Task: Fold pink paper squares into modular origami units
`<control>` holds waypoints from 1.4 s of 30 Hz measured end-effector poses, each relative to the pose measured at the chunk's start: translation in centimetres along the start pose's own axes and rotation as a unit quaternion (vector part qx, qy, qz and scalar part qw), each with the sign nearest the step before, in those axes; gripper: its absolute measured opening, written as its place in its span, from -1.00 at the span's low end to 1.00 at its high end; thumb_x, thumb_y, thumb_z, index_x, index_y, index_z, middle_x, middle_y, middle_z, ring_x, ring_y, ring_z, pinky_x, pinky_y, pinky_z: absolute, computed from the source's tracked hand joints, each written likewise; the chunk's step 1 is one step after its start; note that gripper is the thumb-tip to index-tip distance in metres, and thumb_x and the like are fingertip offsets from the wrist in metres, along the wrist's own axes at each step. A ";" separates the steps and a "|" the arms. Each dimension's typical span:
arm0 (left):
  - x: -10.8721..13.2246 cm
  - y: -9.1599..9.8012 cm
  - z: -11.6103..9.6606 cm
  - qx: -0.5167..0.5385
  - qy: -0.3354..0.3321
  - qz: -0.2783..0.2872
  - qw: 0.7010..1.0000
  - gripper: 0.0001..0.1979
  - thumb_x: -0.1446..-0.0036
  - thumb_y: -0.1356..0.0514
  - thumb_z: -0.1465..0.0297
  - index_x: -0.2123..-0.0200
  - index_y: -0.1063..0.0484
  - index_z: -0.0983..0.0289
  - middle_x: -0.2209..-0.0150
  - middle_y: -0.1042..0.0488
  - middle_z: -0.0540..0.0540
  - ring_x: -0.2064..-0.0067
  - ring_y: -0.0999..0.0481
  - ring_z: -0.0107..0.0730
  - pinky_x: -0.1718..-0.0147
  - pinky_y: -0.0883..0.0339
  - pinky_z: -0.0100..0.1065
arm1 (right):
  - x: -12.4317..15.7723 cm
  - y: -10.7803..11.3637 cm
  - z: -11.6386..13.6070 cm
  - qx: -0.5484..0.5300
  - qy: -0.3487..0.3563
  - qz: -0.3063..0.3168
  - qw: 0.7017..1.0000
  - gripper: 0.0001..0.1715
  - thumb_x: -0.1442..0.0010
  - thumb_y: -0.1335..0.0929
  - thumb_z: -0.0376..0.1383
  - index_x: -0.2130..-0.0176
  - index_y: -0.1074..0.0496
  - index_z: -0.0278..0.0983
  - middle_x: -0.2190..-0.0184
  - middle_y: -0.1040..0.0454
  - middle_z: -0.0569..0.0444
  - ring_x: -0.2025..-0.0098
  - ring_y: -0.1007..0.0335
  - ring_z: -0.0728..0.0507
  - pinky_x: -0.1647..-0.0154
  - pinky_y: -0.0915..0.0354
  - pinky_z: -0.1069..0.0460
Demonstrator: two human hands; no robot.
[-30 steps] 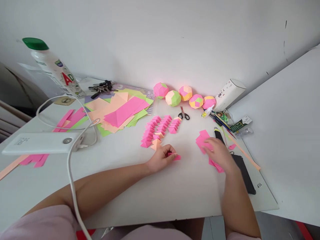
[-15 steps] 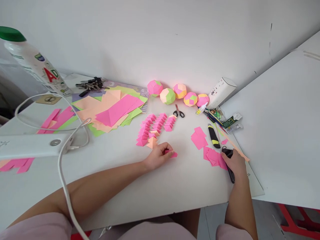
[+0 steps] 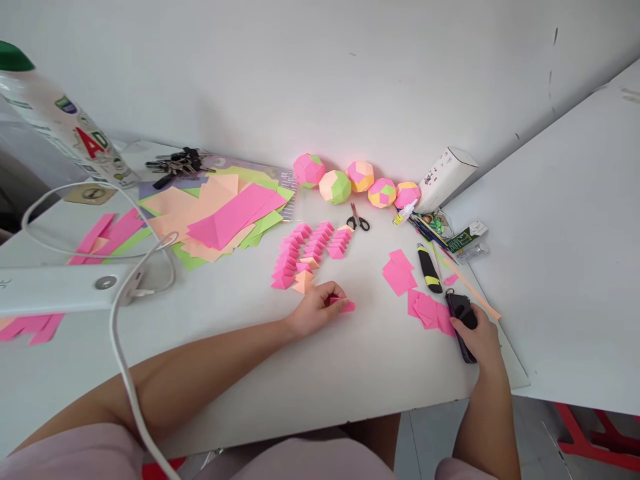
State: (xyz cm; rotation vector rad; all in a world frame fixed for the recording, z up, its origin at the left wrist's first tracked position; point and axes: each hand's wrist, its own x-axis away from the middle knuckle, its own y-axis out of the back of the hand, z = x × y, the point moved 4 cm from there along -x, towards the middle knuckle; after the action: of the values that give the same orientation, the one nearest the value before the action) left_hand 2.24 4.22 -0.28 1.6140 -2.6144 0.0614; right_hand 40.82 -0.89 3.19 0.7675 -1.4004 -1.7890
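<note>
Near the middle of the table, my left hand [image 3: 317, 311] pinches a folded pink paper piece [image 3: 349, 307], partly hidden by the fingers. On the right, my right hand [image 3: 486, 339] is wrapped around the edges of a flat black phone-like object [image 3: 464, 311] with a small ring at its far end. Beside that object lie overlapping pink paper squares [image 3: 426, 311], and farther off is another pile of pink squares [image 3: 399, 275]. Beyond my left hand stand rows of folded pink paper pieces [image 3: 286, 260], a few of them peach.
Paper balls [image 3: 335, 188] line the wall. Scissors [image 3: 359, 220], a utility knife [image 3: 429, 268], a glue bottle [image 3: 404, 213] and a white box [image 3: 449, 179] lie right of centre. Left are coloured sheets [image 3: 235, 217], keys [image 3: 175, 163], a bottle [image 3: 70, 120] and a power bank [image 3: 65, 288] with a white cable.
My right hand has shifted toward the right edge of the black object, so more of its top shows. My left hand stays on the folded pink piece. The view has tilted slightly.
</note>
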 end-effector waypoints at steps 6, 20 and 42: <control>0.0 0.0 0.2 0.001 0.002 0.000 1.000 -0.74 -0.08 -0.12 0.19 0.42 -0.29 0.29 0.46 -0.40 0.03 0.52 -0.29 -0.54 0.58 -0.15 -0.49 | -0.8 -0.3 1.4 0.003 0.007 -0.003 1.000 -0.18 0.07 -0.31 -0.12 -0.16 -0.16 -0.32 0.12 -0.41 -0.15 -0.07 -0.18 -0.36 0.06 -0.23 -0.17; 0.1 0.0 0.0 0.001 0.002 -0.001 1.000 -0.75 -0.08 -0.12 0.20 0.42 -0.30 0.30 0.49 -0.37 0.01 0.54 -0.23 -0.57 0.60 -0.12 -0.50 | -1.5 -0.3 2.3 0.009 0.025 0.012 1.000 -0.17 0.03 -0.29 -0.12 -0.19 -0.09 -0.33 0.03 -0.34 -0.17 -0.12 -0.12 -0.36 0.00 -0.17 -0.16; 0.1 0.1 0.0 0.001 -0.006 0.000 1.000 -0.73 -0.07 -0.13 0.19 0.43 -0.29 0.30 0.49 -0.34 0.00 0.52 -0.24 -0.56 0.59 -0.13 -0.50 | -1.4 0.0 1.0 -0.021 0.041 0.021 0.999 -0.03 0.07 -0.35 0.02 -0.19 -0.09 -0.40 -0.11 -0.26 -0.24 -0.12 -0.18 -0.36 -0.05 -0.18 -0.19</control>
State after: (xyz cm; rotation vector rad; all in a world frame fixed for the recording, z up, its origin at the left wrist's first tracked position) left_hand 2.11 4.22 -0.30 1.6213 -2.6233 0.0547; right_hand 40.75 0.83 3.41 0.7750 -1.3119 -1.7290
